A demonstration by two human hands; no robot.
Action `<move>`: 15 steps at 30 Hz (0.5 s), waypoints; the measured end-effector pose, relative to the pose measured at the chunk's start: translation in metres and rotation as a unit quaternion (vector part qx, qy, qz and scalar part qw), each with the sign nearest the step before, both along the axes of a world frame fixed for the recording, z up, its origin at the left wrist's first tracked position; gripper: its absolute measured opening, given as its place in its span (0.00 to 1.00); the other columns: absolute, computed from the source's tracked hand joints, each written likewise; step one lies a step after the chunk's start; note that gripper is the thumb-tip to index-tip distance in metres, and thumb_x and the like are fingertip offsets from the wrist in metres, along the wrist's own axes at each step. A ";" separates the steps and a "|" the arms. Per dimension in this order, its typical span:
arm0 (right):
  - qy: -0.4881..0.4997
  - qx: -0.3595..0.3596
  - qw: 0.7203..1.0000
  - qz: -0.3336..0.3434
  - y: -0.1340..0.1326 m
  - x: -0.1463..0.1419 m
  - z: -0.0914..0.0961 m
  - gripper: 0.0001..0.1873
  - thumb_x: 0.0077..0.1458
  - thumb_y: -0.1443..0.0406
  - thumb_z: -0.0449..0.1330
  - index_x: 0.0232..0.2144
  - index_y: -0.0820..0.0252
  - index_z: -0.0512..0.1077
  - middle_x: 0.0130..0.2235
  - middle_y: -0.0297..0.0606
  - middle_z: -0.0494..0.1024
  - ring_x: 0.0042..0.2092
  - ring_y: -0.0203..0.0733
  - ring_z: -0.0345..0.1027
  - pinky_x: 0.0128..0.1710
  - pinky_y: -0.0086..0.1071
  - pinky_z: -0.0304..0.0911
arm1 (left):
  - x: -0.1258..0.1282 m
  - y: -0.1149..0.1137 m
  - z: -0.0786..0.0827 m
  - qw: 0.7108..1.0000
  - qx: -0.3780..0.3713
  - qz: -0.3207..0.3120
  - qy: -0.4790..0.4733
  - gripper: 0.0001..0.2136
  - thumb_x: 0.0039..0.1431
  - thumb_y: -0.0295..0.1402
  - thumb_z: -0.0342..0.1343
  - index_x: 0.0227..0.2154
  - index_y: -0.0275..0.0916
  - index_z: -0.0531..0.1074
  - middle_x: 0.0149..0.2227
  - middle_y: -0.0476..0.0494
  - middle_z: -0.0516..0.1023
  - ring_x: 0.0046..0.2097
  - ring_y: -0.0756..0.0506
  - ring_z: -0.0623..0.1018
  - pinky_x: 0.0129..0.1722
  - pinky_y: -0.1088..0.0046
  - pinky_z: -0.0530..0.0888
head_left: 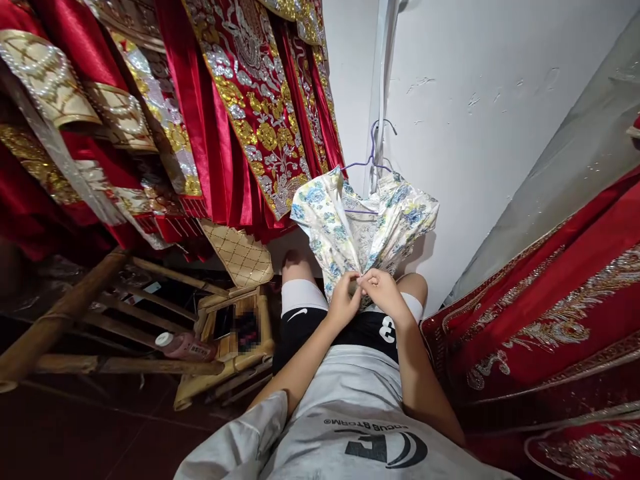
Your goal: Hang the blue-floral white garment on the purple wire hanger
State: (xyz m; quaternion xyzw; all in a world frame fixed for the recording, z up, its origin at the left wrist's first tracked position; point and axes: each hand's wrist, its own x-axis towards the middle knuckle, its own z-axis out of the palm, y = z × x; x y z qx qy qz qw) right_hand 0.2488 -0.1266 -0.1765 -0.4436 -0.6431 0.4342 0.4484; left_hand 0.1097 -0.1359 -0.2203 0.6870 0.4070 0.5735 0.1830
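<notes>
A white shirt with blue and yellow flowers hangs on a thin purple hanger against the wall, in front of my knees. At the lower end of its open neckline, my left hand pinches the front edge of the cloth. Close beside it, with fingertips nearly touching, my right hand pinches the other front edge. The fingers of both hands are curled together. Whatever small fastening may lie between the fingertips is hidden.
Red embroidered garments hang at the left, and more red embroidered cloth hangs at the right. A bamboo chair stands low on the left, near a bottle with a white cap. Behind the hanger is a white wall.
</notes>
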 end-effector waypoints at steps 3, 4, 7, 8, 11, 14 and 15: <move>0.020 0.001 1.000 -0.002 -0.001 -0.001 -0.001 0.13 0.50 0.54 0.61 0.26 0.57 0.70 0.22 0.34 0.73 0.27 0.40 0.67 0.29 0.33 0.60 | 0.005 0.000 -0.001 1.000 -0.015 0.000 -0.012 0.05 0.64 0.30 0.52 0.42 0.39 0.70 0.40 0.42 0.77 0.45 0.44 0.78 0.48 0.67 0.73; 0.021 0.003 1.000 -0.006 -0.002 -0.002 -0.002 0.13 0.50 0.54 0.61 0.26 0.57 0.70 0.22 0.34 0.73 0.26 0.40 0.67 0.29 0.33 0.60 | 0.004 0.000 -0.001 1.000 -0.019 0.004 -0.013 0.05 0.64 0.30 0.52 0.40 0.39 0.70 0.39 0.42 0.77 0.44 0.44 0.78 0.47 0.67 0.73; 0.007 0.010 0.999 -0.032 -0.004 -0.005 -0.002 0.11 0.51 0.56 0.60 0.27 0.58 0.71 0.24 0.36 0.76 0.27 0.41 0.69 0.30 0.33 0.61 | 0.001 -0.002 0.000 0.999 -0.030 0.003 -0.020 0.04 0.64 0.30 0.52 0.39 0.39 0.70 0.37 0.43 0.77 0.41 0.45 0.77 0.45 0.68 0.73; -0.002 0.013 0.999 -0.045 -0.004 -0.005 -0.002 0.11 0.52 0.56 0.60 0.27 0.58 0.71 0.24 0.37 0.77 0.28 0.42 0.70 0.30 0.33 0.62 | 0.000 -0.003 0.000 0.999 -0.032 -0.002 -0.023 0.04 0.64 0.30 0.51 0.39 0.39 0.71 0.37 0.44 0.77 0.41 0.45 0.77 0.45 0.68 0.73; -0.035 0.026 0.995 -0.089 -0.002 -0.003 -0.004 0.13 0.54 0.55 0.60 0.27 0.57 0.72 0.24 0.37 0.77 0.27 0.42 0.69 0.29 0.34 0.60 | -0.001 -0.003 0.001 0.999 -0.042 -0.015 -0.022 0.03 0.63 0.30 0.52 0.37 0.39 0.71 0.36 0.44 0.77 0.40 0.45 0.78 0.44 0.69 0.73; -0.035 0.047 0.992 -0.114 0.002 0.002 -0.009 0.15 0.55 0.52 0.60 0.26 0.57 0.72 0.23 0.36 0.76 0.26 0.42 0.68 0.29 0.33 0.60 | -0.001 -0.002 0.000 0.998 -0.055 -0.012 -0.012 0.03 0.63 0.31 0.53 0.36 0.39 0.71 0.36 0.44 0.78 0.40 0.44 0.78 0.43 0.68 0.72; -0.028 0.054 0.991 -0.118 0.004 0.003 -0.010 0.16 0.55 0.51 0.60 0.26 0.57 0.72 0.23 0.36 0.76 0.26 0.42 0.68 0.29 0.33 0.60 | -0.001 -0.002 0.000 0.998 -0.058 -0.011 -0.009 0.04 0.63 0.31 0.53 0.37 0.39 0.71 0.37 0.43 0.79 0.40 0.44 0.78 0.43 0.68 0.72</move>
